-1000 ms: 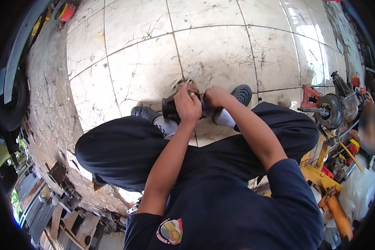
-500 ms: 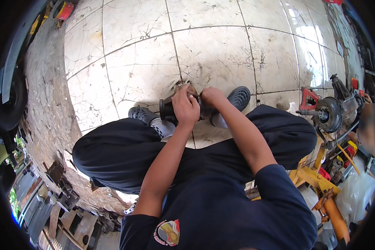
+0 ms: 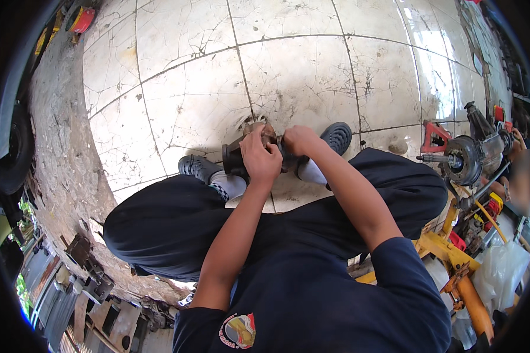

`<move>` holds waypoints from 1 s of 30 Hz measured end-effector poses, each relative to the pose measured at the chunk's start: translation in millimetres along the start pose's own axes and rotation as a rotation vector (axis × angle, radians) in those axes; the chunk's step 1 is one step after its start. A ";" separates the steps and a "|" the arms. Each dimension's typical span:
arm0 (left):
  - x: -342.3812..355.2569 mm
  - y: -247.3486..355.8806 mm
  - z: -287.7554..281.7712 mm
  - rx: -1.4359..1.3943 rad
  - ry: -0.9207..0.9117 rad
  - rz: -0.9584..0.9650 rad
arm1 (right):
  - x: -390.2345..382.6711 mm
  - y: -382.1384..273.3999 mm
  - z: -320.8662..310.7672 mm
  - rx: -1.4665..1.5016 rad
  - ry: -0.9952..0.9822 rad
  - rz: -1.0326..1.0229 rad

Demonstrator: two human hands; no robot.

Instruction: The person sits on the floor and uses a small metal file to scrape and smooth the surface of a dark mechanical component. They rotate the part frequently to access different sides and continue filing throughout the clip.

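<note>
A dark, rounded metal housing [image 3: 232, 159] rests on the tiles between my feet, with a round flanged end toward the left. My left hand [image 3: 261, 160] lies over its top, fingers bent and pressing on a brownish metal portion [image 3: 267, 130] at the far side. Against the housing's right side, my right hand [image 3: 300, 140] is closed in a fist. Whatever sits inside that fist is hidden by the fingers. Both forearms come in from below, and much of the housing is covered by my hands.
My grey shoes [image 3: 338, 139] flank the housing on the tiled floor [image 3: 300, 70]. At right stand a red jack stand [image 3: 434, 136], a large axle assembly with a drum [image 3: 465, 160], a yellow lifting frame [image 3: 447, 253] and another person [image 3: 519, 147]. A tire [image 3: 15, 150] is at far left.
The view has shifted slightly. My left hand's fingers are a little more bent on the housing; my right fist stays at its right side.
</note>
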State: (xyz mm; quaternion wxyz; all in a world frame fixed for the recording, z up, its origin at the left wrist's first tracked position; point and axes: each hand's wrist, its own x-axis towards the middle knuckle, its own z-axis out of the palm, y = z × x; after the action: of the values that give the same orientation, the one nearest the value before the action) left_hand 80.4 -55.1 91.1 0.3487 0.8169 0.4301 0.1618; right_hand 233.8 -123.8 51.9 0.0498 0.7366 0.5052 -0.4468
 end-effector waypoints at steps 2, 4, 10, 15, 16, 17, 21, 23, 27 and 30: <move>2.3 5.9 0.2 -0.027 -0.025 -0.010 | 0.7 7.0 3.6 0.025 0.003 0.040; -0.9 9.3 0.5 -0.035 -0.053 -0.013 | 14.8 17.8 18.5 0.051 -0.026 0.131; 5.5 1.4 2.3 0.001 -0.047 -0.019 | -5.1 15.0 10.4 0.094 0.027 0.102; -0.6 4.8 0.2 0.000 -0.074 0.003 | 19.1 13.9 28.0 0.113 0.038 0.139; 1.3 4.8 1.0 -0.001 -0.066 0.001 | 21.4 14.0 29.1 0.090 0.020 0.136; -1.3 0.7 0.2 0.003 -0.067 -0.009 | 12.2 8.4 26.9 0.077 -0.015 0.103; 4.4 3.5 -0.2 -0.010 -0.036 0.026 | -5.9 12.6 6.5 0.105 0.006 0.097; 4.4 6.5 -0.8 -0.022 -0.050 0.027 | 5.5 21.3 20.9 0.143 0.032 0.137; 4.6 9.8 -0.6 -0.056 -0.036 0.008 | 21.7 28.5 30.9 0.152 0.007 0.089; 0.3 5.2 -3.1 -0.019 -0.023 0.021 | 13.7 27.2 26.9 0.183 0.008 0.069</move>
State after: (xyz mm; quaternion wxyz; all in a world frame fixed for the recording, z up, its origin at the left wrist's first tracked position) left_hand 81.9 -55.5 96.9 0.3597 0.8198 0.4157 0.1603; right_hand 240.2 -141.5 15.9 -0.0045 0.7568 0.4369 -0.4861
